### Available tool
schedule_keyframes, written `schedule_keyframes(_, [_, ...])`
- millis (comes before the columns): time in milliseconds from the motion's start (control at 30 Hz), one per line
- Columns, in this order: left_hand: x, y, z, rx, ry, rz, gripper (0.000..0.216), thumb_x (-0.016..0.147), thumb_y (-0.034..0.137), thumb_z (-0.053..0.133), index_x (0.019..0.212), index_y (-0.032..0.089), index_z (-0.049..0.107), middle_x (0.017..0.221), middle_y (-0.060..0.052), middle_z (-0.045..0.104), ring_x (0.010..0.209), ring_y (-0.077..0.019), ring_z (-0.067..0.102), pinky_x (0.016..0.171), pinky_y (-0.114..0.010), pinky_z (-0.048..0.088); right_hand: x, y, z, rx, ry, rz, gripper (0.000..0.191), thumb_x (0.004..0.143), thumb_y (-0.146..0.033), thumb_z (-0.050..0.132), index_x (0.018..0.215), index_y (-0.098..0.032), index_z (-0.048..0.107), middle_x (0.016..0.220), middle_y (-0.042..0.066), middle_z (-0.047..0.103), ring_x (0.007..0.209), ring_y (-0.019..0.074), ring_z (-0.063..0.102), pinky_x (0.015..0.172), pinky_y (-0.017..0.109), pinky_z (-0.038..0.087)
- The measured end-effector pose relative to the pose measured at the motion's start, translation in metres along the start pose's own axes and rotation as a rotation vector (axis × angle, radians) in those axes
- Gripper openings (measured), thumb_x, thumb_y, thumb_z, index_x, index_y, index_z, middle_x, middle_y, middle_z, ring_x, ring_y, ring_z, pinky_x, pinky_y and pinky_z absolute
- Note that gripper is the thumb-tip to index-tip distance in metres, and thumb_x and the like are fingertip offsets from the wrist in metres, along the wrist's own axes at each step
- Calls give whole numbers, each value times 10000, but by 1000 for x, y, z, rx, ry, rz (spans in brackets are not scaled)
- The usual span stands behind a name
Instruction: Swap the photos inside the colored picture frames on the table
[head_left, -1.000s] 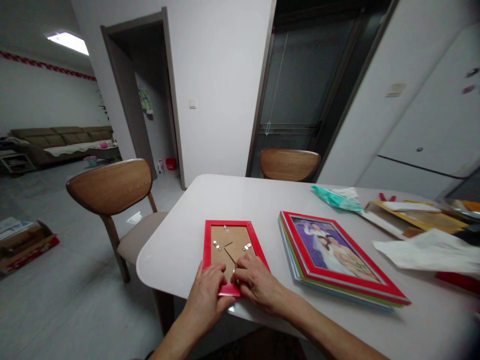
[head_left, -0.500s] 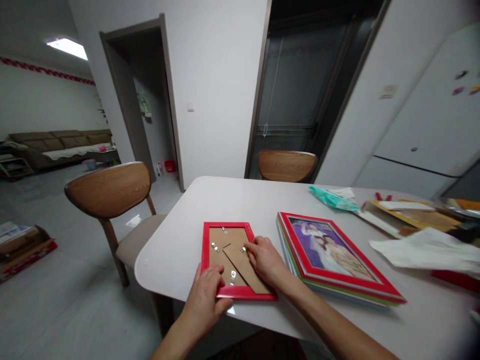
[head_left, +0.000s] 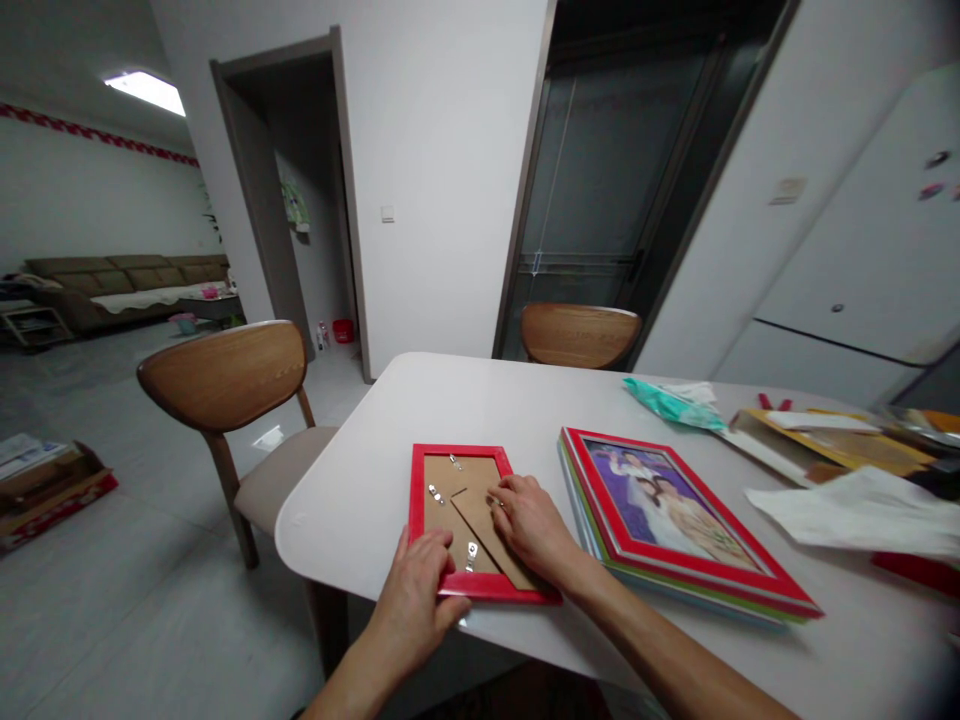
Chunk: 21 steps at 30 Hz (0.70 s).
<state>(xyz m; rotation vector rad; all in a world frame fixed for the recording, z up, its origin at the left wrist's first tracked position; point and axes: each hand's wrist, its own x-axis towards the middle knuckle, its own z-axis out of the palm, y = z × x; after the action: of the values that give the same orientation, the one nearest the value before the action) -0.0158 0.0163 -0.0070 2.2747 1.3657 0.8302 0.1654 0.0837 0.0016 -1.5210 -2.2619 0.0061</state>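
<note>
Our right hand is now off the lower clip, curled over the backing, so work seems shifted there; whether it pinches, we cannot tell; our left hand grips the red frame, lower centre

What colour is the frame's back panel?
The back panel is tan, shown in the head view.

"Can any words or numbers be read?"

"None. The carton on the floor bears pale marks on its red side, too small to make out, and the papers at its top are a blur."

"And on the table?"

"The brown backing board shows no legible label. Any print on the teal packet cannot be made out either."
</note>
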Motion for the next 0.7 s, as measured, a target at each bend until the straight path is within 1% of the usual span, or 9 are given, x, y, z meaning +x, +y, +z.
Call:
schedule_keyframes(67, [-1,-1,1,5,2,1,238,613,142,612,825,183,512,1112,-100,540,1082,-237,444,977,-488,225,5,-12,2,50,-8,-38,259,815,-231,371,908,-182,608,880,65,558,823,157,473,733,254,345])
schedule_keyframes(100, [-1,-2,1,9,3,-2,232,611,137,610,816,179,512,1135,-109,524,1098,-240,430,976,-483,233,9,-18,4,77,-22,-57,270,824,-244,358,915,-192,607,881,58,564,813,148,483,722,245,346])
schedule_keyframes(200, [-2,-3,2,19,2,-14,199,602,126,613,764,173,508,1193,-130,477,1142,-258,383,970,-480,253,25,-34,13,109,-67,-85,271,822,-257,366,853,-193,628,826,49,583,751,134,508,665,227,348])
schedule_keyframes(267, [-2,-4,2,17,-5,-16,207,599,126,619,768,172,508,1189,-132,481,1147,-264,378,972,-483,253,35,-40,20,99,-71,-79,247,799,-238,402,787,-180,641,770,51,588,707,135,509,632,229,342])
schedule_keyframes(367, [-2,-5,2,12,-11,-10,218,602,128,620,783,173,508,1186,-130,485,1142,-262,386,974,-483,253,45,-42,29,86,-81,-76,252,773,-194,416,656,-150,635,693,57,579,643,129,491,595,231,329])
schedule_keyframes(433, [-3,-6,2,10,-12,-5,223,607,131,615,798,177,508,1196,-124,478,1143,-265,383,970,-497,253,47,-42,32,81,-88,-80,259,760,-159,409,611,-138,620,673,57,570,627,125,476,576,230,319])
schedule_keyframes(567, [-1,-5,0,6,-23,-7,240,610,128,609,824,183,516,1193,-111,479,1146,-277,379,961,-527,250,46,-43,36,77,-114,-94,253,740,-105,393,613,-131,611,665,48,567,615,117,460,552,226,306])
schedule_keyframes(700, [1,-5,0,14,-20,3,317,603,129,620,897,161,507,1187,-135,475,1138,-271,388,961,-502,270,45,-46,36,88,-134,-115,236,738,-118,417,607,-143,612,684,37,580,638,110,475,576,213,313])
